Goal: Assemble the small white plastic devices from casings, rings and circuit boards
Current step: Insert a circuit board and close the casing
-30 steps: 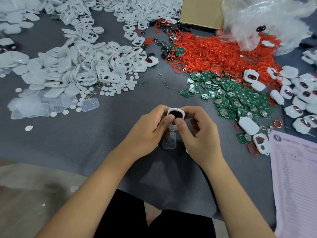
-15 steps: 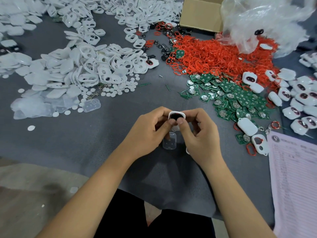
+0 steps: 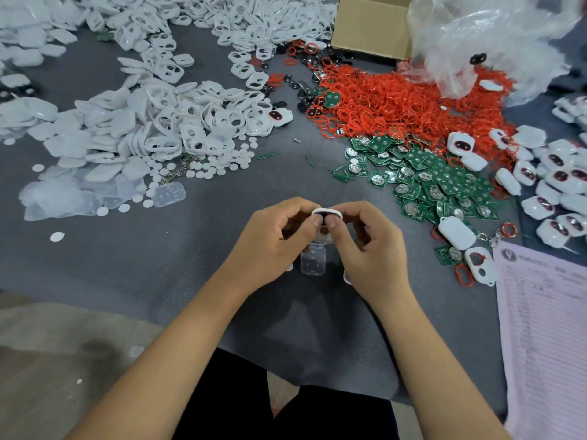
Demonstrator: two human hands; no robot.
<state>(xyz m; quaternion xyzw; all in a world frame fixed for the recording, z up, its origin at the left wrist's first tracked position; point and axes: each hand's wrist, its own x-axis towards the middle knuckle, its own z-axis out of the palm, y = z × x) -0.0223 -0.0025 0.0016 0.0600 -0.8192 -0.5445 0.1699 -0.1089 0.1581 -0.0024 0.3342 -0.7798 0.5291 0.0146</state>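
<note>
My left hand (image 3: 273,242) and my right hand (image 3: 371,246) meet at the table's middle and together pinch one small white casing (image 3: 327,213) with a dark insert; both thumbs press on its face. A clear plastic piece (image 3: 313,260) lies on the cloth just below the hands. Piles of white casings (image 3: 152,122) lie at the left, red rings (image 3: 397,103) at the back right, green circuit boards (image 3: 438,182) to the right.
Finished white devices (image 3: 552,185) sit at the far right, above a printed paper sheet (image 3: 546,328). A cardboard box (image 3: 368,30) and a crumpled plastic bag (image 3: 489,36) stand at the back. Small white discs (image 3: 197,169) are scattered on the grey cloth (image 3: 127,265).
Both hands stay on the casing; the thumbs have drawn closer together over its dark insert and the casing has tilted flatter.
</note>
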